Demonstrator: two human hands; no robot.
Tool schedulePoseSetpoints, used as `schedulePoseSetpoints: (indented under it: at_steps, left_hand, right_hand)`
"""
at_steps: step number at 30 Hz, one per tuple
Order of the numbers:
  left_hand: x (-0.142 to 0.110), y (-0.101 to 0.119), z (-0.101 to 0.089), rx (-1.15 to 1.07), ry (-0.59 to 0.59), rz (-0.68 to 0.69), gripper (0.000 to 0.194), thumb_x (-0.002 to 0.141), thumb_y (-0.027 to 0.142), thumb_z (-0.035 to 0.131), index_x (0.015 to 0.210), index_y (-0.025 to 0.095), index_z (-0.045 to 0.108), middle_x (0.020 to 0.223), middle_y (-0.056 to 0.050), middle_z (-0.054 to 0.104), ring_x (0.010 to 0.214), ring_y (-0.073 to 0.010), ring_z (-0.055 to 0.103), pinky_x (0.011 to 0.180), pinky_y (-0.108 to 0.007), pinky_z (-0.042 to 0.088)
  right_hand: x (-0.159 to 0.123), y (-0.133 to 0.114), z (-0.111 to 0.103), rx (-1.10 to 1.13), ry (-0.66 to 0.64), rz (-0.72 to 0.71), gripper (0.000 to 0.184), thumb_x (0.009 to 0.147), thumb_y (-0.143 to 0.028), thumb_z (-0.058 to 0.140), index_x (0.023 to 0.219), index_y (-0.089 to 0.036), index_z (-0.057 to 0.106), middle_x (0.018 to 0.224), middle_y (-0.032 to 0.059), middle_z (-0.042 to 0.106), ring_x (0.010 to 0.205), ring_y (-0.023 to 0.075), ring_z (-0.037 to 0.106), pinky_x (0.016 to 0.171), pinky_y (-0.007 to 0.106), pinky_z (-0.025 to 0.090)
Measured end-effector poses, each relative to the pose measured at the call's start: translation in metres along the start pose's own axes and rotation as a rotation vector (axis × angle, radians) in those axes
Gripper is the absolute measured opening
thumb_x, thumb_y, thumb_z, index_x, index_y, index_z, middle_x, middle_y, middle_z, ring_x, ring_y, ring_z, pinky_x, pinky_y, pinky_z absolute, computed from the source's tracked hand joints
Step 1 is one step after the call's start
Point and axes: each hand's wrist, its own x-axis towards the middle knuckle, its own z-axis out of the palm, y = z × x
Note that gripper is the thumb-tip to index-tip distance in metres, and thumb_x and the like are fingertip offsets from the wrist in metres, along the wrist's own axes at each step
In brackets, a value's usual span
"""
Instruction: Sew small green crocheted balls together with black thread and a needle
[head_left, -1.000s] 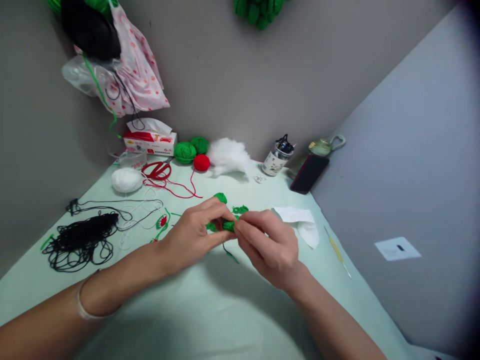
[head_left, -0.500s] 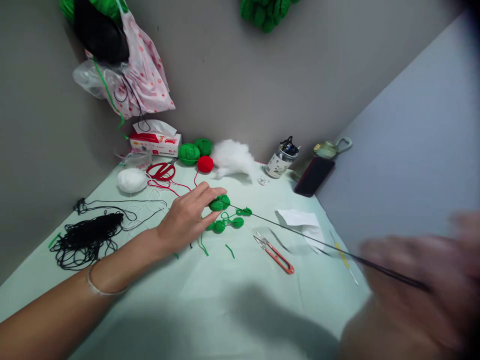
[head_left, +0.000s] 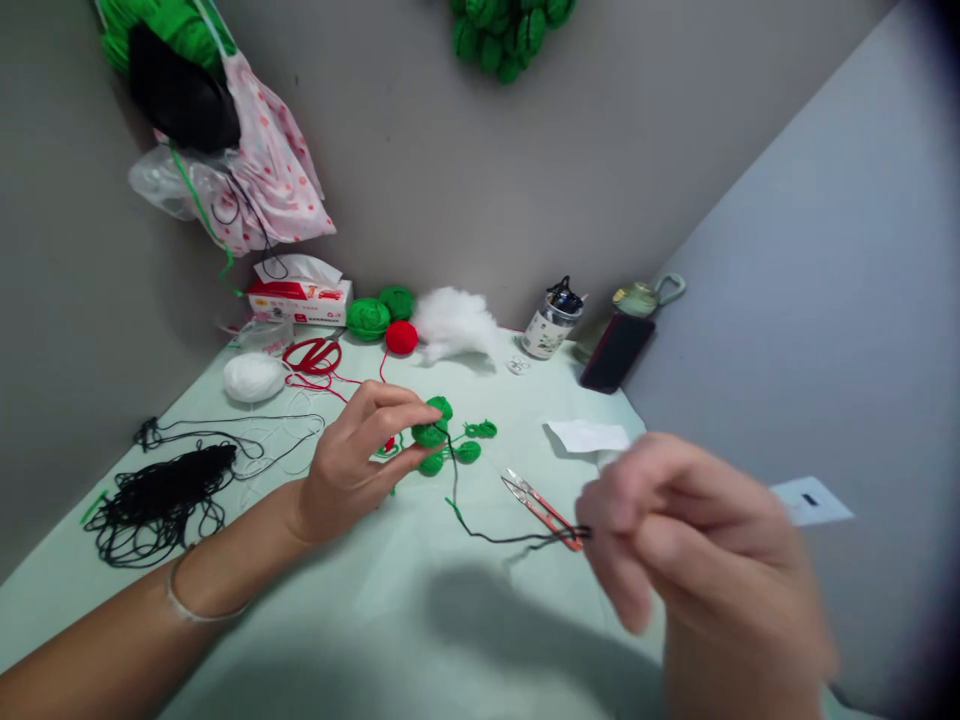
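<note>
My left hand (head_left: 356,455) pinches a small green crocheted ball (head_left: 431,432) between thumb and fingers, above the middle of the table. From that ball a black yarn (head_left: 491,541) hangs in a slack curve across to my right hand (head_left: 697,540), whose closed fingers grip its other end. Whether a needle is in those fingers is hidden. Just behind and below the held ball lie other small green crocheted pieces (head_left: 469,452). Orange-handled thread snips (head_left: 551,520) rest on the table, partly behind the yarn near my right fingertips.
At the left lies a black yarn skein (head_left: 165,490), with a white yarn ball (head_left: 255,378) and red scissors (head_left: 313,356) behind it. Along the wall stand a tissue box (head_left: 300,302), green yarn balls (head_left: 367,319), white stuffing (head_left: 455,325), a jar (head_left: 551,325) and a phone (head_left: 617,352).
The yarn was stretched taut toward the far right; now it sags. My right hand has come back left, nearer the ball. My left hand has tilted the green ball slightly.
</note>
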Motion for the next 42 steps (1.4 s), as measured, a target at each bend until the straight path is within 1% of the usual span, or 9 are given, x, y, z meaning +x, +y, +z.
schedulePoseSetpoints:
  at_steps: [4,7,10,13,22,27,30,35,42]
  left_hand:
    - [-0.003,0.004,-0.003,0.002,-0.036,-0.036,0.02,0.084,0.017,0.071,0.101,0.027,0.064,0.093,-0.004,0.07,0.086,-0.0191,0.071,0.075,-0.033,0.061]
    - [-0.006,0.004,-0.005,0.06,-0.064,-0.046,0.02,0.085,0.019,0.07,0.102,0.028,0.065,0.092,-0.004,0.071,0.085,-0.0189,0.072,0.075,-0.032,0.063]
    - [-0.005,0.006,-0.006,0.102,-0.035,0.067,0.03,0.084,0.011,0.069,0.108,0.028,0.066,0.093,-0.003,0.07,0.083,-0.017,0.071,0.074,-0.029,0.062]
    - [-0.001,0.009,-0.005,0.065,-0.019,0.103,0.036,0.084,0.007,0.069,0.113,0.029,0.067,0.093,-0.003,0.065,0.082,-0.0156,0.068,0.071,-0.026,0.059]
    - [0.004,0.012,0.003,-0.194,-0.09,-0.237,0.022,0.084,0.018,0.074,0.105,0.024,0.069,0.106,-0.005,0.064,0.086,-0.0155,0.066,0.074,-0.029,0.058]
    - [0.009,0.019,0.003,-0.521,-0.167,-0.629,0.027,0.087,0.022,0.07,0.114,0.023,0.066,0.112,-0.005,0.067,0.093,-0.0172,0.069,0.077,-0.029,0.059]
    - [0.012,0.021,0.001,-0.653,-0.21,-0.776,0.031,0.089,0.026,0.068,0.12,0.023,0.064,0.109,-0.005,0.07,0.096,-0.0183,0.071,0.085,-0.031,0.059]
    - [0.014,0.019,0.001,-0.768,-0.211,-0.874,0.03,0.087,0.031,0.072,0.115,0.024,0.065,0.104,-0.002,0.07,0.09,-0.0165,0.072,0.083,-0.029,0.057]
    - [0.016,0.019,0.002,-0.758,-0.161,-0.882,0.022,0.081,0.026,0.077,0.101,0.022,0.068,0.094,0.0,0.07,0.087,-0.0141,0.068,0.077,-0.025,0.055]
  right_hand:
    - [0.032,0.012,0.03,0.246,-0.037,0.199,0.012,0.096,-0.032,0.062,0.095,-0.021,0.057,0.063,-0.0009,0.07,0.049,0.0119,0.063,0.048,0.023,0.047]
    - [0.041,0.03,0.044,0.3,-0.04,0.295,0.023,0.092,-0.037,0.066,0.105,-0.02,0.058,0.069,0.0004,0.072,0.056,0.0132,0.067,0.053,0.024,0.051]
    - [0.044,0.044,0.052,0.286,-0.076,0.329,0.026,0.089,-0.039,0.068,0.102,-0.017,0.063,0.07,0.0014,0.072,0.059,0.0128,0.067,0.057,0.024,0.051]
    - [0.044,0.047,0.052,0.225,-0.02,0.297,0.023,0.089,-0.039,0.069,0.09,-0.017,0.067,0.066,0.0007,0.07,0.057,0.0114,0.064,0.058,0.024,0.051]
    - [0.046,0.04,0.044,0.217,0.065,0.254,0.022,0.09,-0.038,0.068,0.086,-0.018,0.059,0.063,-0.0002,0.07,0.051,0.0103,0.061,0.053,0.022,0.047]
    - [0.047,0.041,0.04,0.092,0.16,0.139,0.017,0.082,-0.031,0.076,0.074,-0.017,0.069,0.07,-0.0002,0.064,0.054,0.0081,0.053,0.051,0.022,0.043]
    - [0.047,0.042,0.037,0.075,0.213,0.103,0.015,0.081,-0.03,0.077,0.073,-0.018,0.072,0.069,-0.0015,0.059,0.052,0.0063,0.046,0.047,0.021,0.038]
    - [0.046,0.04,0.04,0.146,0.145,0.216,0.016,0.085,-0.033,0.073,0.08,-0.018,0.072,0.056,-0.0037,0.054,0.047,0.0062,0.043,0.043,0.019,0.033]
    - [0.04,0.037,0.048,-0.061,0.054,0.127,0.012,0.091,-0.028,0.065,0.09,-0.018,0.074,0.07,-0.0011,0.061,0.057,0.0066,0.049,0.05,0.019,0.039]
